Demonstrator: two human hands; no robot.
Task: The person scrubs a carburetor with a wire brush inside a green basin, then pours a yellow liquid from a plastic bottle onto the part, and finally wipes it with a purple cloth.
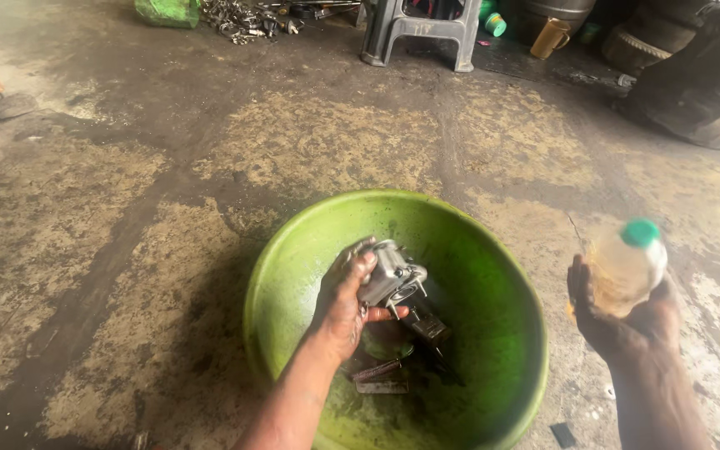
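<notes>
Over the green plastic basin (493, 250) on the stained concrete floor (127, 250), a greasy metal carburetor (389, 275), judged heavy, rigid and slippery, is clenched by its body in the left hand (345, 307), while a green-capped plastic bottle (627, 265) is gripped in the right hand (627, 321).

Bare forearms, no sleeves or gloves; left hand (345, 310) and right hand (620, 321) smeared with dark grime

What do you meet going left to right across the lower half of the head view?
Left hand → metal part it grips, over the green basin → right hand → capped bottle it holds, outside the basin.
</notes>
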